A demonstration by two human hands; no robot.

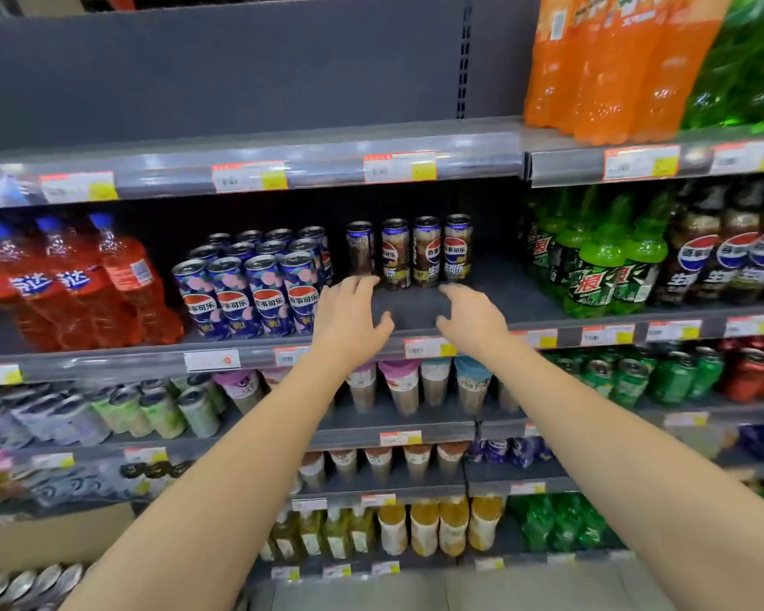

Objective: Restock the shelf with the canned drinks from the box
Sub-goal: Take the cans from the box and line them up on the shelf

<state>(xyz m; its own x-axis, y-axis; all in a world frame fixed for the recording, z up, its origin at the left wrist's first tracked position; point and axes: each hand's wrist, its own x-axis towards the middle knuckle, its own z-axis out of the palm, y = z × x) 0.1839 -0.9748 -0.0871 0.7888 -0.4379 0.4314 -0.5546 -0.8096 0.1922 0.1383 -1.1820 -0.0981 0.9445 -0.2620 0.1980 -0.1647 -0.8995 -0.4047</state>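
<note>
With both hands empty:
cans (pixel 411 253): four dark tall ones, back of shelf (pixel 495 297)
label: Pepsi globe (百事可乐)
left hand (pixel 349 321): fingers spread
right hand (pixel 473 319): fingers spread

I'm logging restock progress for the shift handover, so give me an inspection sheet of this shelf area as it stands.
Surface: grey metal shelf, bare patch in front of the brown cans.
Job's things: row of four tall brown cola cans at the back; blue peach-pattern cola cans packed to their left; silver can tops in the cardboard box, bottom left.
Clutter: nothing seen.
Grippers: left hand and right hand both open and empty, reaching toward the brown cans, no grip yet.
Cables: nothing seen.
Surroundings: red drink bottles left, green soda bottles right, orange soda bottles above.
</note>
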